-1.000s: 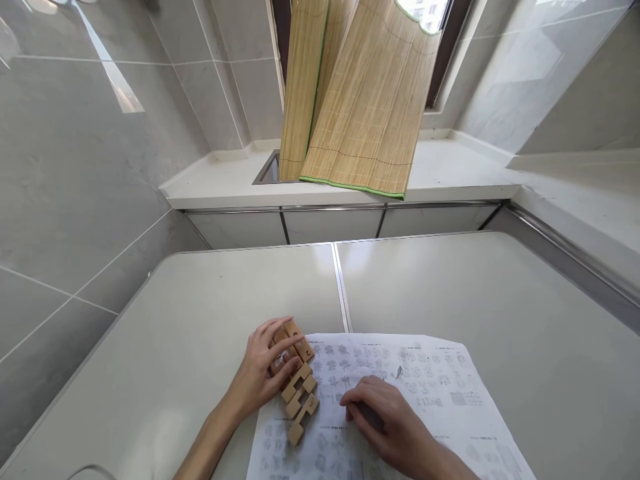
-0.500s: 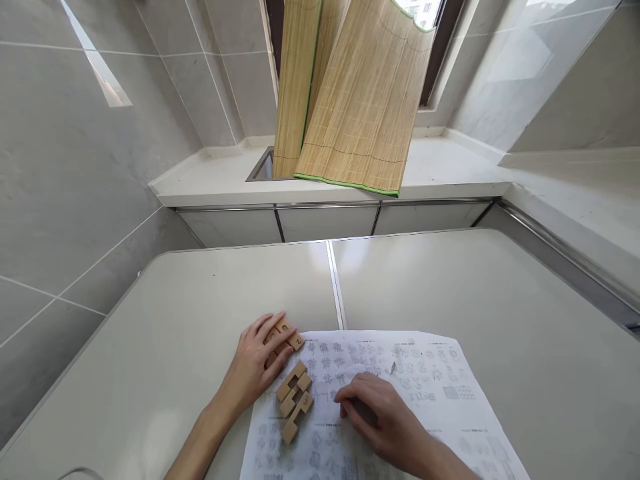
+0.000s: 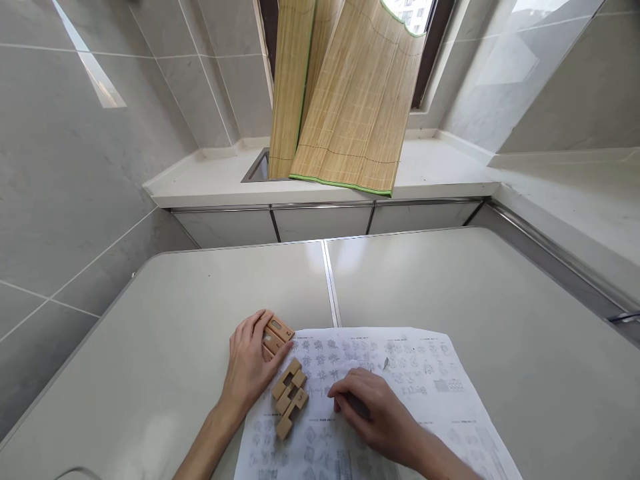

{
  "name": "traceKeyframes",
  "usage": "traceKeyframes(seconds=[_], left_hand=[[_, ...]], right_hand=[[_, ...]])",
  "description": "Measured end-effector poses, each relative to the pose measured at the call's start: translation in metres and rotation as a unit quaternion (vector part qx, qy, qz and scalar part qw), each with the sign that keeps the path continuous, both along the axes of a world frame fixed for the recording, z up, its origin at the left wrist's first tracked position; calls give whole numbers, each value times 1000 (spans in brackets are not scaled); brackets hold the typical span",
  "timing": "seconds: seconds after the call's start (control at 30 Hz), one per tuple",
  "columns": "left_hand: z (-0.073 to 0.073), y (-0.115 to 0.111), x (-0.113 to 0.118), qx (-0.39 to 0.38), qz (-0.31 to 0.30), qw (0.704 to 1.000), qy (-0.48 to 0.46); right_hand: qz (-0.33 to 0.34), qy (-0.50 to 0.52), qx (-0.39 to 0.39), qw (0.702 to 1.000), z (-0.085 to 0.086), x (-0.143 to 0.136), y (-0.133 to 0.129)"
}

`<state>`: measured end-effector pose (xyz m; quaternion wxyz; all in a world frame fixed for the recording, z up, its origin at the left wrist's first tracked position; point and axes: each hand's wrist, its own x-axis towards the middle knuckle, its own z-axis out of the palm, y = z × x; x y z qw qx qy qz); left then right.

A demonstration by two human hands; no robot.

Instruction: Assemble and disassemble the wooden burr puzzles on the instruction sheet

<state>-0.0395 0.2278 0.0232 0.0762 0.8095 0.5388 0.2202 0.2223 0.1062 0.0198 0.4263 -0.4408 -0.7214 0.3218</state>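
My left hand (image 3: pixel 251 357) lies on the table at the paper's upper left corner. Its thumb and fingers close around a group of flat wooden puzzle pieces (image 3: pixel 281 328), marked with numbers such as 2, and the hand hides part of them. Just below, on the printed sheet (image 3: pixel 425 417), rest several notched wooden puzzle blocks (image 3: pixel 289 393) placed against one another, apart from both hands. Over the middle of the sheet, my right hand (image 3: pixel 373 413) is curled with thumb and forefinger together; whatever it may hold is hidden.
The pale table (image 3: pixel 125 373) has a seam (image 3: pixel 330 280) down its middle. Beyond its far edge is a white counter (image 3: pixel 430 167) with a sink (image 3: pixel 257 168), partly covered by a hanging bamboo mat (image 3: pixel 355 107). Grey tiled walls stand on both sides.
My left fingers have drawn back from the top of the flat pieces to their left side, uncovering more of them. The right hand stays curled over the sheet.
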Motion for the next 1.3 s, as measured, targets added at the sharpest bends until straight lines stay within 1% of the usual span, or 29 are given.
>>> traceKeyframes(seconds=[0.23,0.43,0.57,0.7,0.8,0.9,1.03,1.17,1.23,1.3], left_hand=[[-3,-3,-4,-2,-20,1000,-5],[-6,-5,-6,2,-30,1000,-11],[-5,-4,-5,14,-55,998,-7],[-6,-3,-5,-11,-74,997,1],[-4,-3,-5,-29,-73,997,2],[0,-3,-4,-30,-72,997,-1],[4,-4,-2,-8,-59,998,6],[5,-5,0,32,-20,999,21],[5,-5,1,34,-4,999,21],[5,-5,2,29,-3,999,19]], right_hand=[[1,-4,-7,1000,-3,1,-1],[4,-4,-8,1000,1,1,-1],[5,-6,-10,1000,1,2,-1],[3,-7,-9,1000,0,2,-2],[2,-8,-6,1000,0,2,-2],[2,-12,-9,1000,-1,3,-2],[7,-17,-14,1000,0,3,-2],[6,-15,-13,1000,3,3,-1],[7,-16,-11,1000,4,3,-1],[7,-18,-9,1000,4,3,-1]])
